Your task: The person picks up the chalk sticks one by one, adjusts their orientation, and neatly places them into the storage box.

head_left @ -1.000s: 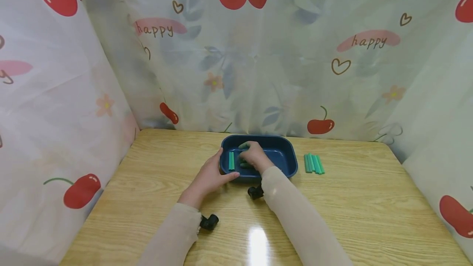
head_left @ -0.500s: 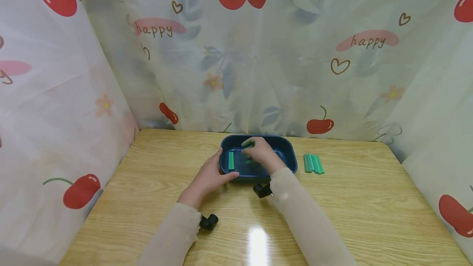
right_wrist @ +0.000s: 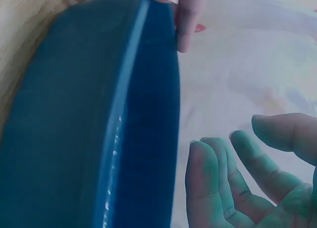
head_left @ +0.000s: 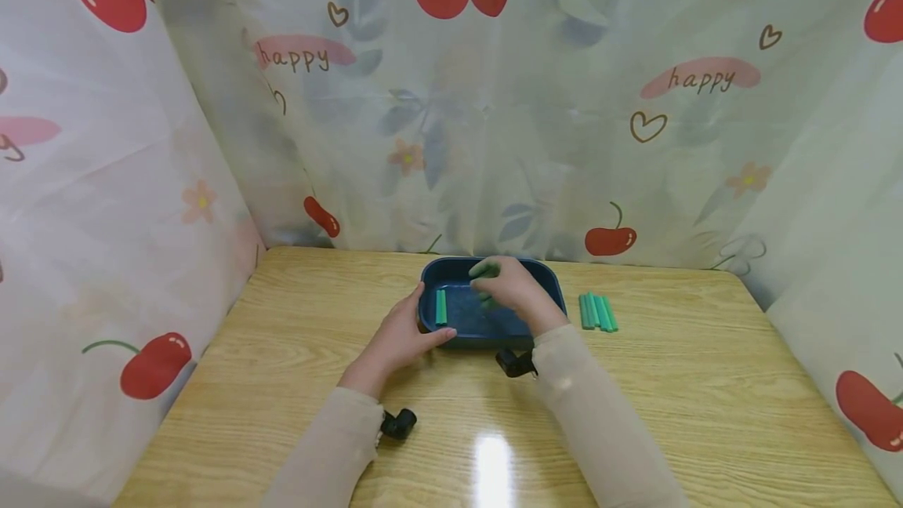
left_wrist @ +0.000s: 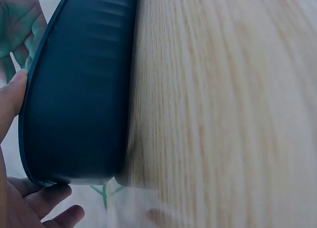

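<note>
A dark blue rectangular plastic basin with rounded corners stands near the table's back edge. My left hand grips its left end, thumb at the front rim and fingers around the side; the left wrist view shows the thumb against the rim. Two short green sticks lie side by side inside, at the left end. Over the basin's right half hovers my right hand, its fingers loosely bent. In the right wrist view that hand's fingers and thumb stand apart, holding nothing, with green colour across palm and fingers.
To the right of the basin, several green sticks lie in a row on the wooden table. A patterned curtain hangs close behind the table and along both sides. Each wrist carries a small black camera.
My right hand has moved right and slightly up, away from the sticks in the basin. The left hand, the basin and both groups of sticks stay put.
</note>
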`<state>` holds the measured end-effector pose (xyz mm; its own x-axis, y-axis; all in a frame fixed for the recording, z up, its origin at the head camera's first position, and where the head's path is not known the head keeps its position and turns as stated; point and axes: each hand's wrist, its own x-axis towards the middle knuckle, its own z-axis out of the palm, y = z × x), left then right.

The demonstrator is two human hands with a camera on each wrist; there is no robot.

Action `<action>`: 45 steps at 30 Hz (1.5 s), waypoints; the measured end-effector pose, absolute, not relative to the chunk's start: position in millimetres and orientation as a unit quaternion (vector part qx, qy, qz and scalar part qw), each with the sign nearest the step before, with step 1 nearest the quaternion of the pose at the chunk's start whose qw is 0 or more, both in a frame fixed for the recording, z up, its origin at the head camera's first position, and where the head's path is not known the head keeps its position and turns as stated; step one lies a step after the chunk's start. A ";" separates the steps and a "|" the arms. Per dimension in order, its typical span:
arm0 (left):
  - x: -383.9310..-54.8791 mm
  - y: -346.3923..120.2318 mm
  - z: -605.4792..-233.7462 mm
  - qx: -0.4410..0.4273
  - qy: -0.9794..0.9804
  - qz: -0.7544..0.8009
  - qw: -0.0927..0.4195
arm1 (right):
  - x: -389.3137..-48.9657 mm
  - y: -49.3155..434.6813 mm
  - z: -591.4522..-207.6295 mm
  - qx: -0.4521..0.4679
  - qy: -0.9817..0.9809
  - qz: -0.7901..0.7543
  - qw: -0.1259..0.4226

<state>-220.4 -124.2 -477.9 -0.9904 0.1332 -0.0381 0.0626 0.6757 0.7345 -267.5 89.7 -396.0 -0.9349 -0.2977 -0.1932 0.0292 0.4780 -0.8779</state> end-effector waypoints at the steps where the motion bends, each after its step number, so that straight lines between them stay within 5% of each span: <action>1: -220.6 -124.5 -478.2 0.054 0.914 0.400 0.043 | -266.6 91.4 -394.7 -0.081 0.844 -0.504 0.161; 45: -221.6 -122.3 -479.6 0.047 0.916 0.395 0.044 | -228.0 197.3 -384.8 -0.029 0.871 -0.488 0.040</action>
<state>-221.6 -122.3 -479.6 -0.9918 0.1205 -0.0431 0.0514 0.6833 0.7283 -228.0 197.3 -384.8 -0.9951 -0.0901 -0.0417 -0.0115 0.5218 -0.8530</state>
